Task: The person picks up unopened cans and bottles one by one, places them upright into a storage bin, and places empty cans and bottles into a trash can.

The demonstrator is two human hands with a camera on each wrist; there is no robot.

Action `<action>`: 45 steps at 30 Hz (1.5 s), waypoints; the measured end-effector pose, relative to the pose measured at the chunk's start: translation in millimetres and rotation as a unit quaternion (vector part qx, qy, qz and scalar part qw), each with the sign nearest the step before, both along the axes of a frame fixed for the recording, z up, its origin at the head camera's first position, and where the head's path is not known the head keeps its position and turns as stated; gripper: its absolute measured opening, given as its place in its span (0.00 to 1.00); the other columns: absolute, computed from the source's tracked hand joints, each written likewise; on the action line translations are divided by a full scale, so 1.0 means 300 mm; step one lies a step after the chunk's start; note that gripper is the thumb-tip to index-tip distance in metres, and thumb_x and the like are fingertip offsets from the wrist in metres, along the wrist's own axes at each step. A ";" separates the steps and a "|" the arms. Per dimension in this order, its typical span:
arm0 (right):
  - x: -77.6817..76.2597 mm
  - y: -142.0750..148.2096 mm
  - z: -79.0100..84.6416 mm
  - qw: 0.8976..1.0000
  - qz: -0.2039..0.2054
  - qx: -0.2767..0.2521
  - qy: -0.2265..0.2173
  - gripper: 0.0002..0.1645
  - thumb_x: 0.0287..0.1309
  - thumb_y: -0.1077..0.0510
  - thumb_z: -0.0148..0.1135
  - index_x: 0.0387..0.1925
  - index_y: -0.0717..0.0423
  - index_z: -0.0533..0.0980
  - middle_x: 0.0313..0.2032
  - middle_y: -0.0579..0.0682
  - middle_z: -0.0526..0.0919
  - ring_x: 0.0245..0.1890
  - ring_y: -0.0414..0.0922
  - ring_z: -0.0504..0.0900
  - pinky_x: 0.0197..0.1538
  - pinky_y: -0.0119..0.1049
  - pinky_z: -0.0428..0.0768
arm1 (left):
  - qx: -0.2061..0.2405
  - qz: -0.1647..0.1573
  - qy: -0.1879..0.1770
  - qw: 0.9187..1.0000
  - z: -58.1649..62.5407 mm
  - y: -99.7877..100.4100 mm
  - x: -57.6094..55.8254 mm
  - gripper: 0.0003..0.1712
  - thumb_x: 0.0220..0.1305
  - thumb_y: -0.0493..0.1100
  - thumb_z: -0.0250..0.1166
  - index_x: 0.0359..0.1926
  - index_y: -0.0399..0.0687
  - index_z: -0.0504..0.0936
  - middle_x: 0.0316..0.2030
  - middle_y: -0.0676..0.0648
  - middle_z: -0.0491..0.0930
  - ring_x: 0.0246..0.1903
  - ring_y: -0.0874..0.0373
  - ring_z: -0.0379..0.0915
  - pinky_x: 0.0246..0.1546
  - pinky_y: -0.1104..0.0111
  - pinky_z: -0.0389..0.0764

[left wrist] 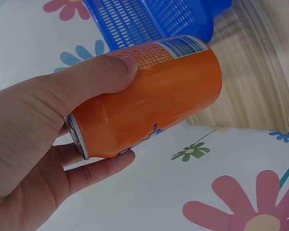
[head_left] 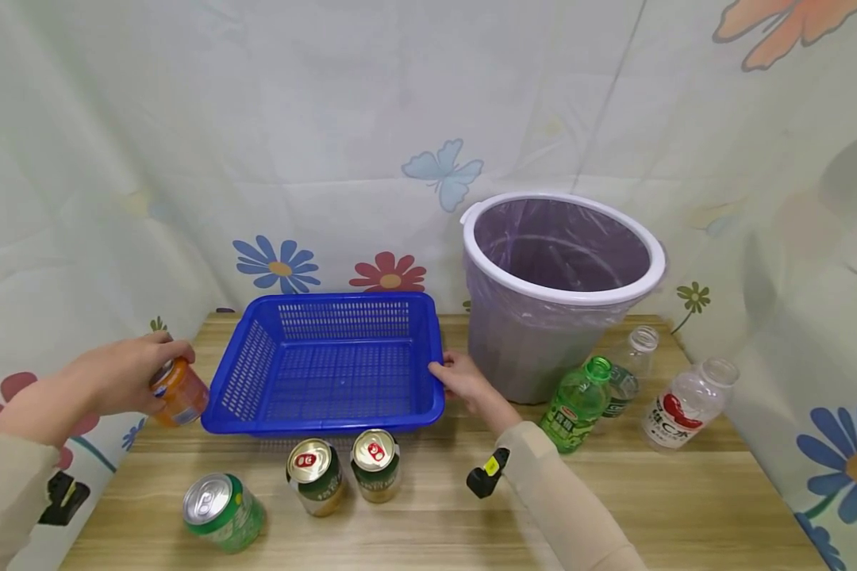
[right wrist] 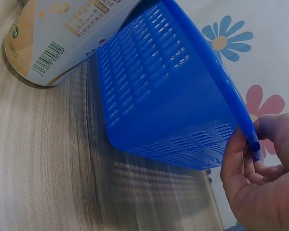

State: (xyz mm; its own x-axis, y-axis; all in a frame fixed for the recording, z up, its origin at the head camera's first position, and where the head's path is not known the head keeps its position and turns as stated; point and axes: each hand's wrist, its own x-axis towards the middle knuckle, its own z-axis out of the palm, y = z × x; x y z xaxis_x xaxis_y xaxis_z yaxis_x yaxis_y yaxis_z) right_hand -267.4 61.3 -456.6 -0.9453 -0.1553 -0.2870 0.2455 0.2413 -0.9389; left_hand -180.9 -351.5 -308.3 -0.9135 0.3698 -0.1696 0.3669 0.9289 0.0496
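An orange soda can (left wrist: pixel 159 91) is held by my left hand (head_left: pixel 132 373), thumb along one side and fingers along the other, just left of the blue basket (head_left: pixel 343 423). The can is tilted in the head view. My right hand (head_left: pixel 464 381) pinches the basket's right rim between thumb and fingers, as the right wrist view shows closely. No items lie inside the basket. In front of it stand two dark green cans with gold tops, a left one (head_left: pixel 317 484) and a right one (head_left: pixel 376 472). A green can (head_left: pixel 228 515) with a silver top stands nearer me on the left.
A grey bin (head_left: pixel 521 357) with a plastic liner stands at the back right of the wooden table (head_left: pixel 443 523). Beside it are a green bottle (head_left: pixel 574 408), a clear bottle (head_left: pixel 624 377) and a bottle with a white-and-red label (head_left: pixel 685 408). Floral cloth hangs behind.
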 end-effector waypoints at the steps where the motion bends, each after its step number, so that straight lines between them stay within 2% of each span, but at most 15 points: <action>1: 0.000 0.000 -0.001 1.000 0.001 0.001 0.003 0.17 0.59 0.60 0.52 0.47 0.67 0.70 0.37 0.57 0.80 0.28 0.42 0.80 0.34 0.42 0.83 | -0.001 -0.002 0.002 1.000 0.003 0.005 -0.004 0.33 0.33 0.38 0.78 0.45 0.45 0.75 0.37 0.42 0.73 0.33 0.51 0.74 0.30 0.55 0.82; 11: -0.006 0.007 0.002 1.000 -0.003 0.007 -0.004 0.19 0.60 0.58 0.52 0.50 0.65 0.69 0.40 0.59 0.80 0.30 0.44 0.81 0.36 0.43 0.83 | -0.004 -0.012 0.003 1.000 0.026 0.070 -0.046 0.32 0.34 0.37 0.77 0.46 0.43 0.76 0.36 0.43 0.72 0.32 0.51 0.74 0.31 0.56 0.82; 23: -0.003 0.009 0.006 1.000 -0.007 0.001 0.000 0.17 0.59 0.59 0.51 0.48 0.66 0.70 0.39 0.59 0.80 0.29 0.44 0.81 0.36 0.44 0.83 | -0.017 -0.036 0.012 0.999 0.033 0.142 -0.067 0.32 0.36 0.40 0.77 0.47 0.44 0.76 0.38 0.44 0.73 0.33 0.53 0.73 0.31 0.59 0.81; 33: 0.001 0.003 0.003 1.000 0.000 0.001 0.005 0.18 0.59 0.59 0.52 0.47 0.67 0.70 0.41 0.61 0.79 0.33 0.48 0.82 0.35 0.43 0.83 | -0.013 -0.069 0.019 0.997 0.004 0.165 -0.084 0.30 0.36 0.44 0.76 0.45 0.47 0.75 0.36 0.45 0.73 0.32 0.53 0.72 0.28 0.61 0.80; 39: 0.003 0.001 0.002 1.000 0.000 0.006 0.001 0.18 0.59 0.59 0.51 0.47 0.67 0.70 0.40 0.60 0.79 0.29 0.44 0.81 0.35 0.43 0.83 | -0.014 -0.083 0.027 0.996 -0.016 0.177 -0.099 0.31 0.36 0.46 0.77 0.44 0.45 0.75 0.36 0.45 0.74 0.34 0.52 0.73 0.31 0.58 0.81; 45: 0.004 0.001 0.003 1.000 0.001 0.012 0.005 0.18 0.59 0.59 0.51 0.48 0.67 0.70 0.39 0.60 0.80 0.27 0.43 0.80 0.33 0.41 0.83 | -0.022 -0.098 0.032 0.994 -0.037 0.191 -0.116 0.32 0.34 0.48 0.77 0.44 0.46 0.76 0.34 0.46 0.74 0.32 0.53 0.73 0.30 0.60 0.81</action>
State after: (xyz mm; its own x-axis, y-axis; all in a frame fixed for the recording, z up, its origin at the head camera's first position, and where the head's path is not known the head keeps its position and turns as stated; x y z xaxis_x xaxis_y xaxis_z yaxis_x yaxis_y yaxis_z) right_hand -266.3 61.7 -455.6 -0.9476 -0.1509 -0.2816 0.2358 0.2645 -0.9351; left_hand -215.8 -294.0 -319.3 -0.8341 0.5354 -0.1327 0.5422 0.8400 -0.0194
